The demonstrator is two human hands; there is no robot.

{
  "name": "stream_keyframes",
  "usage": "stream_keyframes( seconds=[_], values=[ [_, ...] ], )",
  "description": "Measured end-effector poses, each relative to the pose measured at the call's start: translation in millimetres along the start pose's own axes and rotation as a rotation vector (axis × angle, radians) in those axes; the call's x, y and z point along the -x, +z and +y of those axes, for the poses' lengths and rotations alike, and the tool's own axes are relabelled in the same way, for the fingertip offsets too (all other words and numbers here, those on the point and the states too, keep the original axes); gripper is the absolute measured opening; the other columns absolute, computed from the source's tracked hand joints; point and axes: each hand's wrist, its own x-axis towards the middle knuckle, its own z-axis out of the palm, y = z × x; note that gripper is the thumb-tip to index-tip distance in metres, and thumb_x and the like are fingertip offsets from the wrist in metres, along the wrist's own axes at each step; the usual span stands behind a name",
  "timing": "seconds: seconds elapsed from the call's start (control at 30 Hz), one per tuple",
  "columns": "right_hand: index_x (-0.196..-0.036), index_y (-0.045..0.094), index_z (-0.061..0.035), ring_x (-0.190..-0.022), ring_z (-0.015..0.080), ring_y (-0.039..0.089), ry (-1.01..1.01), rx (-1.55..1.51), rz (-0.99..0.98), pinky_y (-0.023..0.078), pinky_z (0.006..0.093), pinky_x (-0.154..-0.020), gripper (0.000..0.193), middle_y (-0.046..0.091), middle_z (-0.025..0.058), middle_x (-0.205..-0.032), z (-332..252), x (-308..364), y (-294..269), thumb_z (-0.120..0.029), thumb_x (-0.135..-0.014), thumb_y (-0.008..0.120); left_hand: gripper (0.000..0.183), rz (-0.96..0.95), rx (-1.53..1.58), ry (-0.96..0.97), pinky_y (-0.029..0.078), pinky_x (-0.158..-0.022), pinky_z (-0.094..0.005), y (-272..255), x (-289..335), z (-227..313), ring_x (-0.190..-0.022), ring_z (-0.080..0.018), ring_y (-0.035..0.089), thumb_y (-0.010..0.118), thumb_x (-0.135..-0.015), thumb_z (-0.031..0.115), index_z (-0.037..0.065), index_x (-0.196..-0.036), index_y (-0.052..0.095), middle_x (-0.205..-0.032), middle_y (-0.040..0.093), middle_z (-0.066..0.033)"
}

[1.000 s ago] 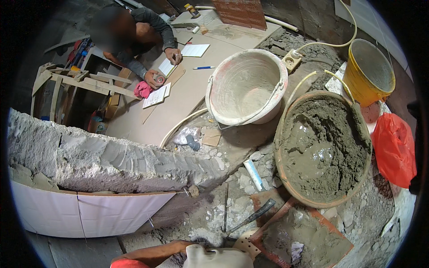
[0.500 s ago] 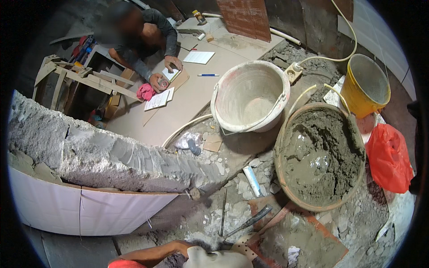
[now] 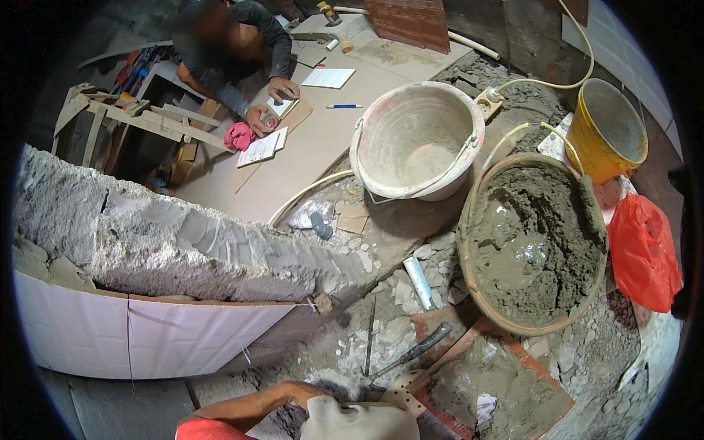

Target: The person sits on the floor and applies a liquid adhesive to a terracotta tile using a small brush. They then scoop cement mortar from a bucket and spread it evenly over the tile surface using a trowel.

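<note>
Neither of my hands shows. At the lower edge, a bare arm in a red sleeve bends behind a beige cap-like shape; its hand is hidden, and it seems to belong to another person. Near that arm lie a dark-handled tool and a reddish board smeared with wet mortar. Right of centre stands a wide tub of wet grey mortar. At the upper left, a co-worker's hand rests at a small pad, while the other hand grips a small round thing beside a pink cloth.
A whitish bucket, a yellow bucket and a red plastic bag stand around the tub. A power strip with a pale cable lies behind. The rough cement ledge borders the left. Rubble and a white tube lie between.
The whole view has shifted slightly, with the tub, the bag and the board now a little farther right. The co-worker's hands stay in about the same place.
</note>
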Motion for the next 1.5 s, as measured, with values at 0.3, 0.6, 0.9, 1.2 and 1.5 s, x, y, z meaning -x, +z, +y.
stream_keyframes(
  seconds=[0.3, 0.6, 0.9, 1.2, 1.5],
  values=[
    [-0.143, 0.058, -0.013, -0.095, 0.0481, 0.068, 0.028, 0.029, -0.021, 0.055, 0.0525, -0.078, 0.047, 0.07, 0.0285, -0.108, -2.2, -0.5, 1.4, -0.031, -0.1, 0.063, 0.078, 0.279, 0.115, 0.327, 0.047, -0.105, -0.0418, 19.2, -2.0, -34.7, -0.118, -0.0293, 0.061, 0.086, -0.065, 0.014, -0.005, -0.135, 0.058, -0.134, 0.063, -0.0198],
    [-0.143, 0.057, -0.0124, -0.099, 0.0486, 0.068, -0.031, 0.053, 0.048, 0.055, 0.0529, -0.082, 0.045, 0.07, 0.0294, -0.111, -1.8, 4.0, 8.2, -0.031, -0.102, 0.061, 0.061, 0.237, 0.169, 0.359, 0.05, -0.097, -0.0418, 12.1, -1.0, 0.7, -0.109, -0.0286, 0.064, 0.086, -0.06, 0.01, -0.006, -0.116, 0.067, -0.116, 0.071, -0.0202],
    [-0.141, 0.057, -0.0114, -0.098, 0.0502, 0.067, -0.039, 0.028, 0.067, 0.054, 0.0548, -0.08, 0.045, 0.07, 0.0294, -0.106, -4.3, 6.5, 10.2, -0.029, -0.1, 0.063, 0.043, 0.347, 0.243, 0.488, 0.052, -0.09, -0.0415, 23.8, -3.5, -6.0, -0.099, -0.0268, 0.064, 0.084, -0.069, 0.011, -0.005, -0.107, 0.07, -0.105, 0.072, -0.0165],
    [-0.141, 0.057, -0.0133, -0.091, 0.0498, 0.067, -0.034, 0.043, 0.067, 0.053, 0.0547, -0.076, 0.045, 0.07, 0.0287, -0.103, -8.7, 6.1, 9.7, -0.032, -0.101, 0.062, 0.027, 0.379, 0.372, 0.249, 0.051, -0.084, -0.0382, 14.6, -18.1, 2.3, -0.098, -0.0175, 0.061, 0.068, -0.095, 0.023, -0.002, -0.103, 0.07, -0.103, 0.067, -0.0083],
    [-0.139, 0.057, -0.0125, -0.093, 0.0498, 0.067, -0.065, 0.068, 0.073, 0.053, 0.0551, -0.077, 0.042, 0.07, 0.0281, -0.104, -16.4, 5.6, 5.4, -0.03, -0.101, 0.062, 0.038, 0.828, 0.573, 0.087, 0.058, -0.086, -0.0321, -25.7, -43.0, 68.9, -0.113, -0.014, 0.063, 0.06, -0.104, 0.026, 0.003, -0.135, 0.06, -0.126, 0.064, -0.0061]
  ],
)
